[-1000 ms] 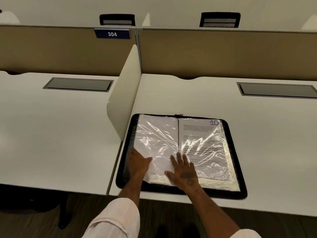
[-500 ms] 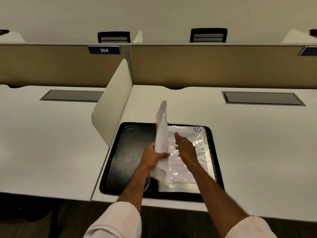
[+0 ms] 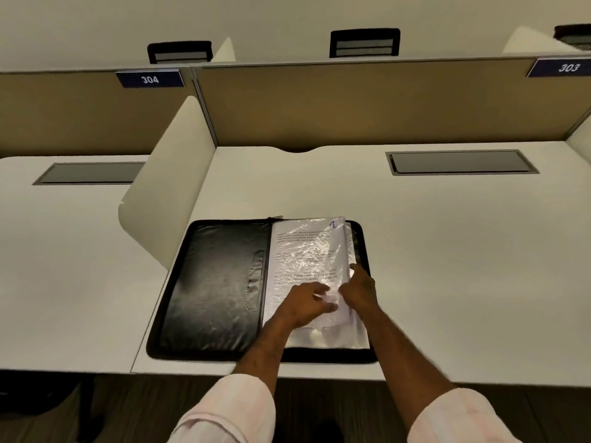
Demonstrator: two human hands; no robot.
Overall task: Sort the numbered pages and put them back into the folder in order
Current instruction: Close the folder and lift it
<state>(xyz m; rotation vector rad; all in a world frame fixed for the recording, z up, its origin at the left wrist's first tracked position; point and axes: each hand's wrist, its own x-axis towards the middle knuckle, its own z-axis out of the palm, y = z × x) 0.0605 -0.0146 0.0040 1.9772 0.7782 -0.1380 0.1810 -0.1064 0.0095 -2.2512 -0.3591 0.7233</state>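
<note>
We see the bench [image 3: 447,251] carrying the black folder [image 3: 220,282], open flat, widest from left to right. In its right half lie the sleeved pages [image 3: 303,251], long side pointing away, the "1" at the far corner. The left hand [image 3: 303,303] pinches the top page. The right hand [image 3: 359,289] lays a forefinger on their right edge; we cannot tell its grip.

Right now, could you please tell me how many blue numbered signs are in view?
2: sign 304 on the back partition at upper left, sign 303 at the far right edge, partly cropped. More may lie outside the frame.
</note>
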